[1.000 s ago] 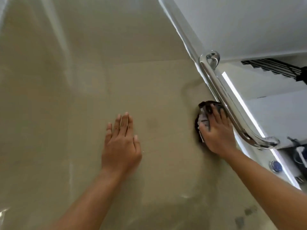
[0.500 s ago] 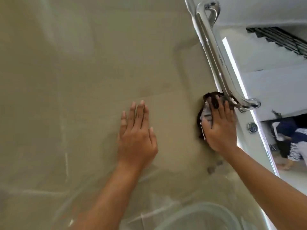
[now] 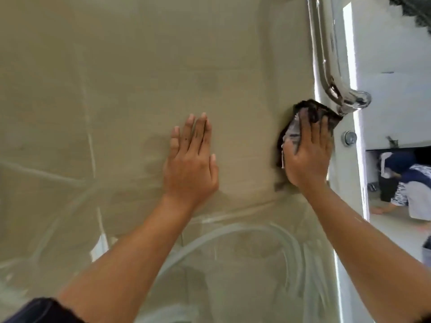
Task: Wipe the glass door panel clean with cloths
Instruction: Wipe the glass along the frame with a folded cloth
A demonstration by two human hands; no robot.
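Observation:
The glass door panel (image 3: 116, 89) fills most of the head view, tan-looking, with faint reflections and streaks across it. My right hand (image 3: 307, 157) presses a dark cloth (image 3: 307, 110) flat against the glass near its right edge, just below the lower end of the chrome pull handle (image 3: 326, 54). My left hand (image 3: 191, 164) lies flat on the glass to the left, fingers together and pointing up, holding nothing.
A round lock (image 3: 349, 138) sits on the door's edge strip below the handle. Beyond the door edge at right, another person (image 3: 405, 180) crouches on the floor. White walls and a dark stair underside (image 3: 410, 10) show at the upper right.
The view has tilted downward, so the handle now sits higher in frame. My right hand and the cloth have slid down the glass from beside the handle's middle to below its lower end.

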